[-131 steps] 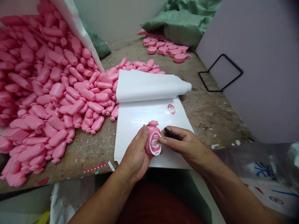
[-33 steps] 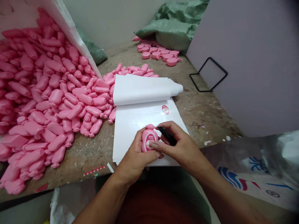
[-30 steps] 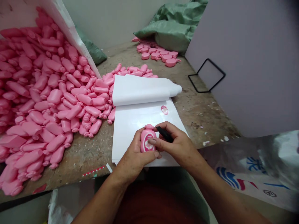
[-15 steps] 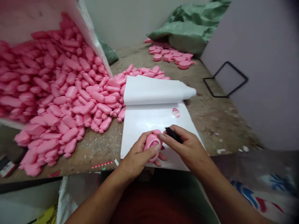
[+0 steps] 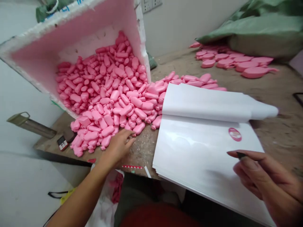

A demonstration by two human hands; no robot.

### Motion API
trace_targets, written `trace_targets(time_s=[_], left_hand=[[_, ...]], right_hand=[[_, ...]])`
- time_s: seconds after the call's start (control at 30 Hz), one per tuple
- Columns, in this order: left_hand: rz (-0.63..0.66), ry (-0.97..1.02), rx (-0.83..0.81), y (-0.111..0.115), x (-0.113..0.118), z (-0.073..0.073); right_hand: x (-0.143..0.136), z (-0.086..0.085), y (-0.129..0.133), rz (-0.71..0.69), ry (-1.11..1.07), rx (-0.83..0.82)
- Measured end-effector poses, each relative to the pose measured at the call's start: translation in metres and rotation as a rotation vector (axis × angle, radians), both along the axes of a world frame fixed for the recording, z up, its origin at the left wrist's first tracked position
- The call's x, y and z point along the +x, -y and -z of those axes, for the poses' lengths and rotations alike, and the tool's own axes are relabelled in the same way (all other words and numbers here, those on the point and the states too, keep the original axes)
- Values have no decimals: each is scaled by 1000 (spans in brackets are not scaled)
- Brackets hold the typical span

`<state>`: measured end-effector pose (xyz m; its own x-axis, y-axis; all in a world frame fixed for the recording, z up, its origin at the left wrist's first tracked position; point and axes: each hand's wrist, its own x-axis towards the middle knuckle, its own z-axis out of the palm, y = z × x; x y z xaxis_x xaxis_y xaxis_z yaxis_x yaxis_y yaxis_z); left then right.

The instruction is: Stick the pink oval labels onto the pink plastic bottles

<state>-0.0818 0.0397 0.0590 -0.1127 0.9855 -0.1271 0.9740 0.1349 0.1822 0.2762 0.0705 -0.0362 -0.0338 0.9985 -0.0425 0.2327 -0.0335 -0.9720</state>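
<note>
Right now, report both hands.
Left hand: at the pink bottles; whether it grips one cannot be told.
Right hand: closed, pinching a dark tool.

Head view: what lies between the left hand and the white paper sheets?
In the head view, speckled brown tabletop between left hand and sheets, plus red patterned strip and narrow white strip near its edge.

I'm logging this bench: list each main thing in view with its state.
White box: tipped, open
Pink bottles: heaped loosely, inside and outside the box
Paper sheets: stacked, top ones folded back
Pink sticker: flat on paper
Green sack: slumped
Left hand: fingers partly open, at the heap
Right hand: pinched on a dark tool
Dark tool: mostly hidden by the grip
</note>
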Motion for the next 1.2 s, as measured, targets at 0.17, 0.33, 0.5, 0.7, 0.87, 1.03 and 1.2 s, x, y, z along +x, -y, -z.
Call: trace_targets(time_s=[0.17,0.33,0.5,0.7,0.87,1.03,1.2], left_hand=[[87,-169,49,-56,29,20],[170,-259,17,-68,29,25],[-44,27,59,-66,36,7],[-69,808,-70,-69,105,-2],[420,227,-285,-77,159,14],[414,401,-262,-101,175,9],[289,883,-271,-130,202,26]], right_hand=[[17,-28,3,236,13,-126],[43,-38,-10,178,287,37],[50,-34,-26,166,408,18],[49,-27,-58,126,492,50],[49,-24,-79,110,585,67],[47,-25,-91,80,684,105],[47,-26,-98,49,749,133]])
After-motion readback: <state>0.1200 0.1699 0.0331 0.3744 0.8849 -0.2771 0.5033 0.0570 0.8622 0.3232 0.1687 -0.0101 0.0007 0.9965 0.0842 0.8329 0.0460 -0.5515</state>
